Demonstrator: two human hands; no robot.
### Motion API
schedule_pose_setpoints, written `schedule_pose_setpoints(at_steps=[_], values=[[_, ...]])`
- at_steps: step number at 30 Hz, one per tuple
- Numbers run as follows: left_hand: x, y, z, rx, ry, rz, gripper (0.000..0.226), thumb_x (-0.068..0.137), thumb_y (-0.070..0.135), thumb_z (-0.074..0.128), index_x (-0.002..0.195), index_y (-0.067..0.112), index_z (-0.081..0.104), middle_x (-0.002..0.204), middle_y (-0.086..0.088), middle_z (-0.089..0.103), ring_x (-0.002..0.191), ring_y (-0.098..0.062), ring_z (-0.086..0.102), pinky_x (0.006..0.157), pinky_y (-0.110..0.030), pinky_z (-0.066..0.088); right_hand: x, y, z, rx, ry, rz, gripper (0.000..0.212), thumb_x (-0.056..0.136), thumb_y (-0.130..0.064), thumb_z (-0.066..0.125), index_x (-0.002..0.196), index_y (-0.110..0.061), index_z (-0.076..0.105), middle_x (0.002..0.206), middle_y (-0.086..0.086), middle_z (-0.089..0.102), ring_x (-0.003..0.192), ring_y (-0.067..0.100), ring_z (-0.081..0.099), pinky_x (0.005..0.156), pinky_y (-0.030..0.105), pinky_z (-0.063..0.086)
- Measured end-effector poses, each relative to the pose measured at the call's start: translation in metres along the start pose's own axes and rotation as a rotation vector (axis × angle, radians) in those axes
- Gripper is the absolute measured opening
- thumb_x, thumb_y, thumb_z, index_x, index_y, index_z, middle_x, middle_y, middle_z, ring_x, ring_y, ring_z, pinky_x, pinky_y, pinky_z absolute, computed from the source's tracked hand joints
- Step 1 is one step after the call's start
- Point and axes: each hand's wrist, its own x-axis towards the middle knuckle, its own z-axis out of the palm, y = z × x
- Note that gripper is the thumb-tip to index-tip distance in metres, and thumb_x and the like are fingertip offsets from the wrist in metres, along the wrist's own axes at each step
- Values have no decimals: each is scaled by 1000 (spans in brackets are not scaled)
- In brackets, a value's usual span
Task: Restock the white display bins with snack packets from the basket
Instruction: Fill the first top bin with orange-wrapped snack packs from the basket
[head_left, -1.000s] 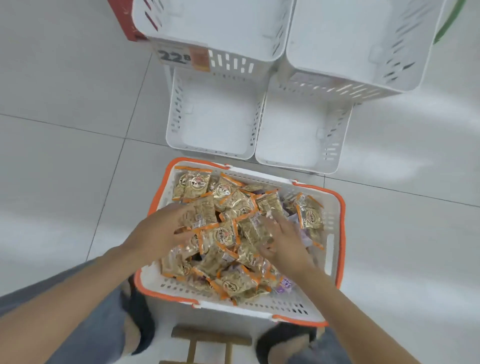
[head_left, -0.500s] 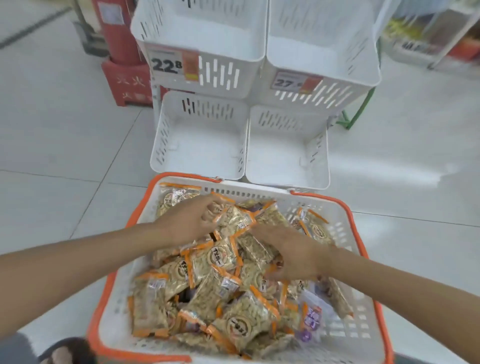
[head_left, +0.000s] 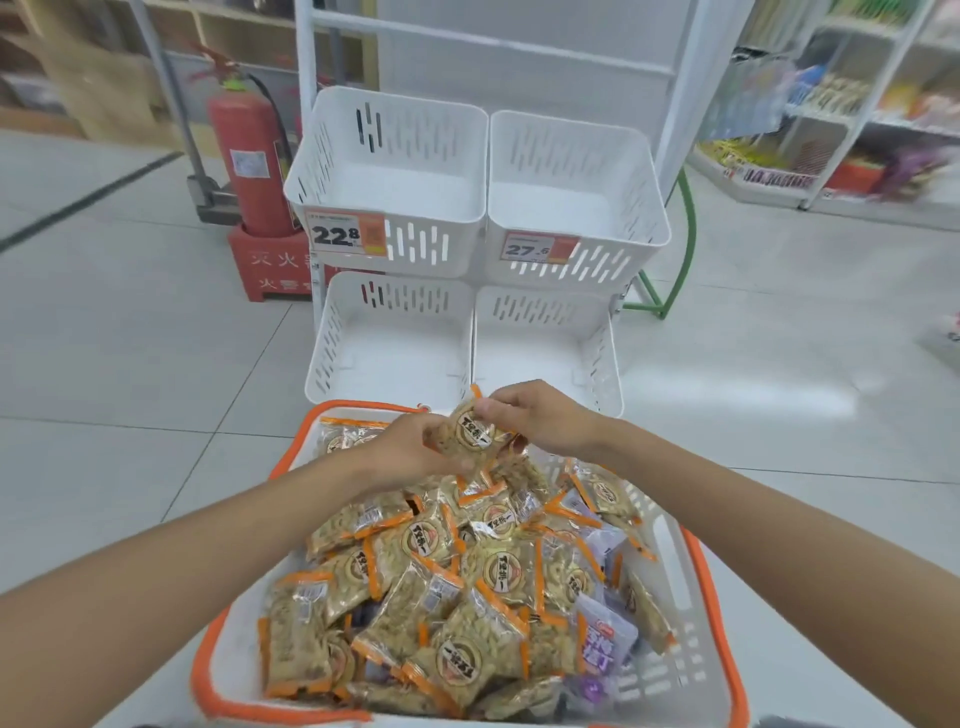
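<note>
Head view. Mid-pick, by look of it: left hand (head_left: 410, 452) and right hand (head_left: 540, 421) both pinching one gold snack packet (head_left: 470, 434) above far end of basket (head_left: 202, 675); heap of packets (head_left: 457, 582) below. White display bins (head_left: 426, 244) just beyond, no packets inside yet. Next, likely: carry forward over basket rim, release into lower bin. Short reach; open floor either side; upper bins' front edge above rear of lower pair.

Lower bins (head_left: 332, 343) open-topped past basket rim (head_left: 358, 406); upper bins (head_left: 395, 130) overhang their rear.
</note>
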Motion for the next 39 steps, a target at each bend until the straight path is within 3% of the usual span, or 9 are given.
schedule_pose_setpoints(at_steps=[5, 8, 13, 18, 22, 26, 31, 34, 39], values=[[-4, -24, -4, -189, 80, -94, 39, 82, 20, 78, 117, 10, 64, 108, -6, 73, 93, -15, 72, 82, -32, 60, 10, 35, -22, -58, 199, 164, 41, 97, -38, 54, 111, -2, 65, 100, 10, 68, 88, 25, 64, 80, 37, 50], [-10, -37, -11, -248, 103, -139, 38, 83, 13, 77, 117, 14, 61, 99, 2, 73, 88, -9, 72, 81, -32, 60, 2, 75, -6, -320, 34, 400, 52, 93, -38, 61, 133, -6, 52, 126, 9, 58, 115, 28, 57, 93, 32, 43], [-11, -39, -21, -385, 146, -184, 60, 82, 4, 75, 134, 14, 45, 106, -9, 73, 93, -21, 72, 82, -39, 60, -10, 103, 18, -316, 175, 277, 17, 92, -19, 63, 106, -10, 59, 74, -3, 45, 61, 6, 41, 53, 17, 32], [-8, -33, -20, -536, 206, -213, 78, 87, 0, 69, 150, 19, 27, 123, -2, 58, 107, -22, 65, 89, -45, 57, 4, 52, 14, 38, 328, 72, 14, 91, -19, 66, 92, -30, 56, 82, 2, 62, 81, 26, 64, 75, 37, 51], [-15, -20, -13, -590, 236, -189, 38, 96, 2, 57, 125, 26, 49, 144, -5, 44, 119, -18, 47, 97, -46, 52, 4, 33, 22, -54, 164, 102, 13, 95, -22, 60, 83, -18, 61, 79, 5, 65, 74, 23, 62, 68, 33, 50], [-15, -23, -15, -761, 117, -234, 89, 86, 32, 73, 155, 28, 16, 160, -3, 24, 135, -25, 46, 89, -42, 57, -3, 25, 41, -128, 431, -60, 20, 97, -23, 56, 98, -9, 71, 80, 4, 68, 69, 17, 59, 68, 32, 49], [-8, -21, -11, -903, 31, -200, 104, 81, 16, 78, 155, 25, 6, 116, -15, 69, 95, -24, 72, 71, -43, 61, -8, 7, 65, 167, 1, -71, 29, 93, -27, 62, 122, -29, 68, 131, -19, 58, 118, -7, 53, 101, 22, 45], [-7, -28, -17, -858, 103, -227, 83, 87, 0, 68, 152, 20, 21, 93, -11, 75, 81, -22, 73, 78, -47, 60, 0, 9, 58, 242, 192, 27, 40, 91, -26, 64, 131, -23, 58, 132, -7, 55, 127, 9, 49, 104, 36, 44], [-13, -31, -23, -737, -68, -201, 102, 73, 6, 83, 153, 20, 21, 131, -10, 60, 121, -22, 58, 110, -53, 33, 10, 14, 64, 250, 219, 77, 22, 88, -21, 71, 106, -9, 69, 95, 5, 68, 85, 15, 64, 84, 35, 54]])
